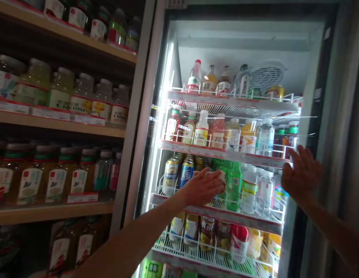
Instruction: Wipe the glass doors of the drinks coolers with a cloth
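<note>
My left hand (203,188) reaches out to the glass door (243,36) of a lit drinks fridge. It is closed over a pale crumpled cloth (221,176), which lies flat against the glass, in front of the third shelf. Most of the cloth is hidden under the fingers. Over by the door's right side is my right hand (303,177), its fingers spread and nothing in it. Whether its palm touches the door cannot be made out. Behind the glass, near the cloth, stand green bottles (234,181) and a blue can (187,172).
Wire fridge shelves (226,101) carry bottles and cans in rows. To the left, a wooden shelf unit (66,122) holds many bottled drinks, including amber ones with green caps (56,179). A metal upright (133,127) separates the unit from the fridge.
</note>
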A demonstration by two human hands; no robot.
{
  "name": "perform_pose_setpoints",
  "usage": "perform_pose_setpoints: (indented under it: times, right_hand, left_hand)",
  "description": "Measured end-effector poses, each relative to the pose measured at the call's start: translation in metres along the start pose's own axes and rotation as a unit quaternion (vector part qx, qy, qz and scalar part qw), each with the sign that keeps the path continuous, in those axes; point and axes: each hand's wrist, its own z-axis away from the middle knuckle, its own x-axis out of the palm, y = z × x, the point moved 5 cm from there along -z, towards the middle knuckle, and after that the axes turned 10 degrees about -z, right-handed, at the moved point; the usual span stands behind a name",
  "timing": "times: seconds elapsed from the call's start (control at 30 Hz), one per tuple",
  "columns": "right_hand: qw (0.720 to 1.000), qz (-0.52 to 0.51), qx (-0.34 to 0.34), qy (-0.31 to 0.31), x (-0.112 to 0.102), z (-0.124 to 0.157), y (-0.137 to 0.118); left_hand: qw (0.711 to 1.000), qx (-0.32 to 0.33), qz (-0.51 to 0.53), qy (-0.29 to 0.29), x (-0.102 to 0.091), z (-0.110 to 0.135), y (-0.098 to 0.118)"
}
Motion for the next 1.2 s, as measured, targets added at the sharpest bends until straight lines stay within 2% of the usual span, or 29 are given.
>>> perform_pose_setpoints:
  times: [0.03,0.1,0.17,0.2,0.23,0.27,0.37,0.4,0.43,0.47,0.5,0.57,0.6,0.63,0.67,0.73,0.8,0.83,0.87,0.9,0.93,0.97,1.03,1.07,1.1,1.13,1.2]
  right_hand:
    - [1.000,0.005,-0.001,0.000,0.000,0.000,0.000]
    - [1.000,0.007,0.000,-0.006,0.000,0.000,0.000]
    - [1.000,0.002,0.008,-0.015,0.000,0.000,0.000]
    - [1.000,-0.002,0.013,-0.019,0.000,0.000,0.000]
    - [1.000,-0.007,0.018,-0.021,0.000,0.000,0.000]
    - [0.999,-0.012,0.025,-0.023,0.000,0.000,0.000]
    - [0.999,-0.019,0.031,-0.025,0.000,0.001,0.002]
    - [0.999,-0.017,0.030,-0.024,0.000,0.001,0.002]
    - [0.999,-0.012,0.029,-0.023,0.001,0.001,0.003]
    - [0.999,-0.007,0.024,-0.022,0.001,0.001,0.004]
    - [1.000,-0.002,0.018,-0.020,0.001,0.001,0.004]
    - [1.000,0.005,0.000,-0.009,0.001,0.001,0.004]
    - [1.000,0.008,-0.006,-0.002,0.001,0.001,0.004]
    - [1.000,0.010,-0.011,0.004,0.000,0.001,0.003]
    - [1.000,0.011,-0.016,0.009,0.000,0.000,0.002]
    - [1.000,0.013,-0.016,0.010,-0.001,0.000,0.001]
    - [1.000,0.013,-0.011,0.000,0.000,-0.001,0.001]
    - [1.000,0.011,-0.010,-0.002,0.000,-0.001,0.000]
    - [1.000,0.010,-0.008,-0.002,0.000,-0.001,0.000]
    - [1.000,0.009,-0.006,-0.001,-0.001,-0.001,0.000]
    - [1.000,0.007,-0.006,0.002,-0.001,-0.001,0.000]
    - [1.000,0.005,-0.007,0.006,-0.001,-0.001,-0.001]
    - [1.000,0.002,-0.006,0.005,-0.002,0.000,-0.001]
    - [1.000,0.000,-0.005,0.002,-0.002,-0.001,-0.002]
    - [1.000,-0.002,-0.005,0.001,-0.002,-0.001,-0.002]
    - [1.000,-0.004,-0.003,0.001,-0.002,-0.001,-0.003]
    - [1.000,-0.004,0.002,0.005,-0.003,-0.001,-0.003]
  left_hand:
    - [1.000,-0.023,-0.004,0.000,-0.002,0.007,-0.010]
    - [0.985,-0.169,-0.031,0.003,-0.007,0.021,-0.051]
    - [0.939,-0.335,-0.071,0.024,-0.014,0.035,-0.089]
    - [0.923,-0.376,-0.082,0.031,-0.016,0.039,-0.096]
    - [0.920,-0.380,-0.084,0.036,-0.017,0.039,-0.093]
    - [0.932,-0.352,-0.076,0.036,-0.017,0.036,-0.083]
    - [0.986,-0.166,-0.027,0.012,-0.014,0.028,-0.034]
    - [0.993,-0.119,-0.018,0.003,-0.014,0.029,-0.024]
    - [0.994,-0.103,-0.020,-0.005,-0.014,0.033,-0.024]
    - [0.992,-0.124,-0.032,-0.009,-0.016,0.038,-0.033]
    - [0.982,-0.179,-0.051,-0.007,-0.019,0.046,-0.050]
    - [0.944,-0.317,-0.088,0.011,-0.026,0.063,-0.085]
    - [0.927,-0.362,-0.097,0.021,-0.029,0.070,-0.096]
    - [0.918,-0.382,-0.098,0.025,-0.030,0.075,-0.098]
    - [0.922,-0.376,-0.091,0.023,-0.029,0.077,-0.092]
    - [0.956,-0.288,-0.057,-0.001,-0.024,0.075,-0.059]
    - [0.990,-0.140,-0.009,-0.033,-0.018,0.074,-0.017]
    - [0.996,-0.075,0.011,-0.047,-0.017,0.075,-0.002]
    - [0.998,-0.034,0.022,-0.057,-0.016,0.077,0.004]
    - [0.997,-0.030,0.022,-0.065,-0.017,0.079,0.000]
    - [0.996,-0.062,0.012,-0.065,-0.019,0.082,-0.015]
    - [0.991,-0.121,-0.007,-0.055,-0.022,0.085,-0.036]
    - [0.963,-0.265,-0.049,-0.006,-0.031,0.093,-0.080]
    - [0.944,-0.324,-0.064,0.022,-0.035,0.097,-0.096]
    - [0.928,-0.363,-0.071,0.043,-0.036,0.100,-0.103]
    - [0.923,-0.375,-0.070,0.052,-0.035,0.100,-0.101]
    - [0.943,-0.327,-0.050,0.035,-0.029,0.095,-0.075]
